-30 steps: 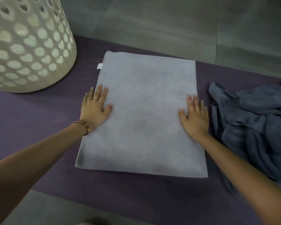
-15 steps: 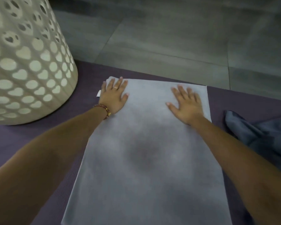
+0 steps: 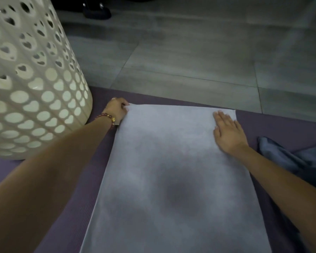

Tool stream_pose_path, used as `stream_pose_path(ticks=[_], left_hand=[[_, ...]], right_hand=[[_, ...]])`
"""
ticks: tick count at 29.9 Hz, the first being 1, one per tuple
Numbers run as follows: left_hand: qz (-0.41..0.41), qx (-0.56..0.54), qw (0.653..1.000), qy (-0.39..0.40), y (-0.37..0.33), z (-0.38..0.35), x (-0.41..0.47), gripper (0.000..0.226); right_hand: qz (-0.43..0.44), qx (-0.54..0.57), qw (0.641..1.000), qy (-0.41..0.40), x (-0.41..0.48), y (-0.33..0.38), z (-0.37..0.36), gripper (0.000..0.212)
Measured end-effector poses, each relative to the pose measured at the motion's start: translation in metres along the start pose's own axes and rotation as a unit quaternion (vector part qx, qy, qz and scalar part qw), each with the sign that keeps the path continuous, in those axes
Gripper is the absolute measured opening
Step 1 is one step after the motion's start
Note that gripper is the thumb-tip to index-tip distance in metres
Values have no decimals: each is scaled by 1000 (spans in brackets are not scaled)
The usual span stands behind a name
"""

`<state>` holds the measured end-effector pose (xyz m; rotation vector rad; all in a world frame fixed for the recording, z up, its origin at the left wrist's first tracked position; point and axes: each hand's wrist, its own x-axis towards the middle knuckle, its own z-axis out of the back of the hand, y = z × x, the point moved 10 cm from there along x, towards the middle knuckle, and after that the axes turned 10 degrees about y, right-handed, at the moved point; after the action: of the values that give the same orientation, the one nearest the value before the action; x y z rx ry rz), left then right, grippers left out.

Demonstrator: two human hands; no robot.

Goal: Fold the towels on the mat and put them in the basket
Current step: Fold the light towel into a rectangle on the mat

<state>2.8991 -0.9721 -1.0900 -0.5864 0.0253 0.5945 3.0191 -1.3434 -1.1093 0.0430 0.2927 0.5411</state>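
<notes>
A light grey towel (image 3: 171, 170) lies flat and folded on the purple mat (image 3: 66, 207), running from the bottom edge up to the mat's far side. My left hand (image 3: 118, 111) grips the towel's far left corner with curled fingers. My right hand (image 3: 226, 130) rests flat, fingers straight, on the towel near its far right corner. The cream basket (image 3: 31, 84) with heart-shaped holes stands on the mat to the left of the towel, close to my left hand.
A crumpled dark blue towel (image 3: 299, 161) lies on the mat at the right, beside my right forearm. Grey floor tiles (image 3: 199, 57) stretch beyond the mat. A dark object (image 3: 97, 12) sits on the floor at the top.
Both hands slid from the towel's middle up to its far edge. My left hand went from lying flat to curling round the far left corner. The camera leaned forward.
</notes>
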Motion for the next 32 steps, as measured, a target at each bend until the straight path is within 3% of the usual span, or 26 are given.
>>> stream_pose_path(ticks=[3, 7, 10, 13, 19, 22, 24, 26, 28, 29, 30, 32], left_hand=[[26, -2, 999, 20, 6, -4, 7, 20], [-18, -81, 997, -3, 2, -2, 9, 7], [-43, -145, 989, -9, 4, -3, 8, 25], [-42, -116, 992, -2, 5, -2, 9, 28], [36, -76, 995, -49, 11, 3, 10, 8], [84, -11, 994, -71, 2, 1, 6, 12], [118, 65, 984, -116, -11, 0, -8, 28], [11, 123, 983, -136, -48, -12, -24, 36], [-168, 189, 965, -63, -84, -52, -45, 46], [-210, 219, 953, -20, -85, -69, -56, 56], [-210, 238, 948, 11, -77, -77, -60, 66], [-136, 237, 962, 15, -45, -69, -55, 72]], right_hand=[[-32, 32, 999, 12, -1, -9, -7, 55], [-57, 44, 997, -12, -2, -9, -4, 55], [-70, 59, 995, -30, -3, -10, -5, 56], [-75, 54, 995, -45, -4, -11, -4, 60], [-76, 53, 995, -37, -5, -11, -4, 58], [-93, 41, 995, -8, -3, -11, -7, 64], [-133, 25, 991, 19, 2, -10, -6, 62], [-116, 22, 993, 10, 8, 10, 3, 63], [7, 23, 1000, -13, 10, 54, 8, 72], [80, 4, 997, -4, 5, 75, 3, 78], [128, -22, 991, 14, -1, 85, -7, 82], [116, -37, 992, 23, -8, 62, -18, 83]])
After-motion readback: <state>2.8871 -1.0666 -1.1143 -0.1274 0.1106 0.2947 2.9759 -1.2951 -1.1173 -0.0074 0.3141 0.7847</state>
